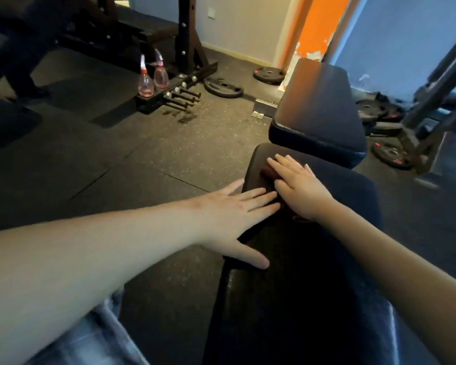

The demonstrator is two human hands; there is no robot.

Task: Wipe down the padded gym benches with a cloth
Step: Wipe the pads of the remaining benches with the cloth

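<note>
A black padded bench seat (pixel 327 259) runs from the lower edge of the head view up to the middle. Behind it rises the bench's tilted black backrest pad (pixel 319 109). My right hand (pixel 298 188) lies flat with straight fingers on a dark brown cloth (pixel 267 173) near the seat's far end; most of the cloth is hidden under the palm. My left hand (pixel 237 214) rests flat on the seat's left edge, fingers spread and thumb pointing toward me, its fingertips next to the right hand.
Two pink spray bottles (pixel 153 80) stand on the base of a dark rack (pixel 184 32) at the back. Weight plates (pixel 223 88) lie on the speckled rubber floor (pixel 116 159); more plates (pixel 391 154) and a machine frame are at right. A person's legs show at far left.
</note>
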